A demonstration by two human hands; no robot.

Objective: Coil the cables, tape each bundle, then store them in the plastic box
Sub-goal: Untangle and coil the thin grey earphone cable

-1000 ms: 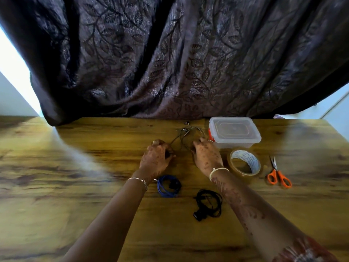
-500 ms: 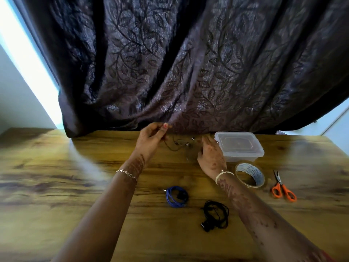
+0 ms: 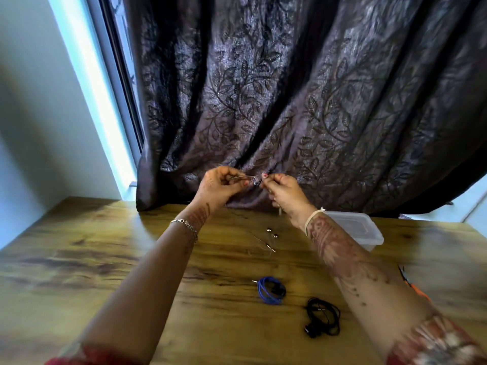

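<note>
We take the thin silvery earphone cable (image 3: 243,177) as the one in work. A short span of it runs nearly level, left to right, between the two hands, raised well above the worktop (image 3: 105,259) and in front of the dark leaf-patterned curtain (image 3: 290,88). The left hand (image 3: 218,187) pinches one end of that span between thumb and curled fingertips. The right hand (image 3: 283,192) pinches the other end the same way, so both have hold of the cable and neither is nearer to it.

A short piece dangles below the right hand, and the earbuds (image 3: 272,232) and plug lie on the worktop below, between the wrists. We cannot trace the fine wire all the way down to them.

We judge this to be the start of coiling. The loose length lies beneath the hands, so it must be drawn up and wound while one hand feeds.

Nearer to us lie a blue cable coil (image 3: 271,290) and a black cable bundle (image 3: 322,317), slightly apart; whether either is taped we cannot tell. The lidded plastic box (image 3: 353,227) sits to the right, partly behind the right forearm. An orange scissors handle (image 3: 419,291) shows past that arm.
</note>
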